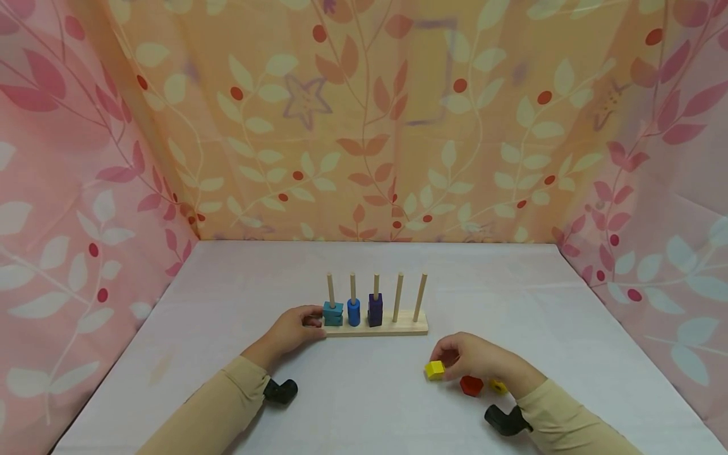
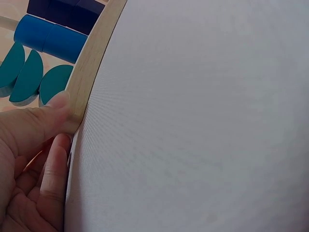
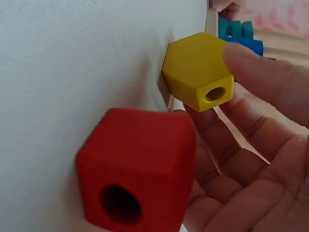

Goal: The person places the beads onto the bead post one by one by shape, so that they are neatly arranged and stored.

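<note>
My left hand (image 1: 290,332) grips the left end of a wooden peg stand (image 1: 378,330), thumb on the front edge of its base. Teal half-round blocks (image 2: 30,79) are stacked on the leftmost peg beside that hand. Blue cylinder blocks (image 1: 354,313) sit on the second peg and dark purple blocks (image 1: 375,311) on the third. In front of the stand's right end, my right hand (image 1: 478,357) pinches a yellow hexagonal block (image 3: 198,65) between thumb and fingers, close over the tabletop. A hole shows in its side. A red block (image 3: 140,154) with a hole lies beneath the hand.
Two bare pegs (image 1: 421,297) rise at the stand's right side. Another yellow piece (image 1: 498,386) lies right of the red block, partly hidden by the right wrist. A white cloth (image 1: 364,404) covers the table, and patterned curtains (image 1: 364,126) enclose it.
</note>
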Tool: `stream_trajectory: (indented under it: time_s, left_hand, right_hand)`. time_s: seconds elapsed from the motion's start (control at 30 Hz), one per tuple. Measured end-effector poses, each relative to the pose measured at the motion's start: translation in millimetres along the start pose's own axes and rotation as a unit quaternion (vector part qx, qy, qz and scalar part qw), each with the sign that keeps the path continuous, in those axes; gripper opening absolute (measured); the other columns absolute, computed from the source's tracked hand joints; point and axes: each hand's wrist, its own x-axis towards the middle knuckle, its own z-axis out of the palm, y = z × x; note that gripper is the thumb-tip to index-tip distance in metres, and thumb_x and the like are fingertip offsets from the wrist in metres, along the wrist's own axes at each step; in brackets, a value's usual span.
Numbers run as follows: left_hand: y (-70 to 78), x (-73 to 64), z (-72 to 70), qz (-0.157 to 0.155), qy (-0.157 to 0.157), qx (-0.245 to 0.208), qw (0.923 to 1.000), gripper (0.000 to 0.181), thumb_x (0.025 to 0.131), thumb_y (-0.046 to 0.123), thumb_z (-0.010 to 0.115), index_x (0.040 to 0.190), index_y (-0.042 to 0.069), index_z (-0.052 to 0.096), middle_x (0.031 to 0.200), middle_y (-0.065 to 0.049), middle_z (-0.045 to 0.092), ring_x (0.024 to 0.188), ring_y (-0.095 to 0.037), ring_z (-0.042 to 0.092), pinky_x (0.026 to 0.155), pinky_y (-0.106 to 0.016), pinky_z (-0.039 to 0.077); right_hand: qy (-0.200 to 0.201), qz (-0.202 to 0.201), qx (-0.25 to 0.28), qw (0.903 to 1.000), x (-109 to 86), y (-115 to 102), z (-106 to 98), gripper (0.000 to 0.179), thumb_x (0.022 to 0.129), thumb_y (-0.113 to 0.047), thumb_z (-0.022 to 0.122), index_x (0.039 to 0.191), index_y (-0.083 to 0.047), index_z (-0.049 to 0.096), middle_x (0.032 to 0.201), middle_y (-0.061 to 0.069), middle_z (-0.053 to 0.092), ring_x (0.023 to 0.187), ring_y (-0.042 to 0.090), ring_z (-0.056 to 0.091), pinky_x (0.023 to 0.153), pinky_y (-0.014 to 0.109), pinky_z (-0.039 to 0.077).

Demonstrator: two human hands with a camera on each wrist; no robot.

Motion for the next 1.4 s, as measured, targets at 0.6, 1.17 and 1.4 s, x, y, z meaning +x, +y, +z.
stream_trajectory:
  time_s: [0.6, 1.17, 1.4]
  left_hand:
    - [-2.4, 2.0, -0.1, 0.004, -0.004, -0.003, 1.0, 0.05, 0.074, 0.019, 0.076, 0.12, 0.014, 0.06, 0.099, 0.004, 0.062, 0.088, -0.01, 0.056, 0.08, -0.032, 0.046]
    - [-2.2, 1.5, -0.1, 0.006, -0.003, -0.003, 1.0, 0.05, 0.074, 0.02, 0.077, 0.12, 0.013, 0.059, 0.098, 0.003, 0.062, 0.089, -0.011, 0.056, 0.08, -0.032, 0.046]
    - [-2.4, 1.6, 0.2, 0.0, -0.003, 0.004, 1.0, 0.05, 0.074, 0.02, 0.076, 0.121, 0.014, 0.059, 0.1, 0.004, 0.062, 0.09, -0.011, 0.056, 0.082, -0.033, 0.045]
  right_hand:
    - [0.127, -0.003, -0.005, 0.9919, 1.6, -3, -5, 0.013, 0.08, -0.007, 0.065, 0.091, -0.009, 0.057, 0.085, 0.003, 0.059, 0.079, 0.02, 0.053, 0.071, 0.032, 0.045]
    - [0.212, -0.042, -0.02, 0.9763, 4.4, -28, -31, 0.021, 0.081, -0.016, 0.07, 0.099, -0.01, 0.062, 0.089, 0.004, 0.06, 0.082, 0.021, 0.054, 0.07, 0.028, 0.049]
    - [0.247, -0.093, -0.026, 0.9643, 5.5, -56, -47, 0.025, 0.083, -0.015, 0.068, 0.105, -0.007, 0.062, 0.093, 0.007, 0.061, 0.081, 0.022, 0.058, 0.068, 0.026, 0.05]
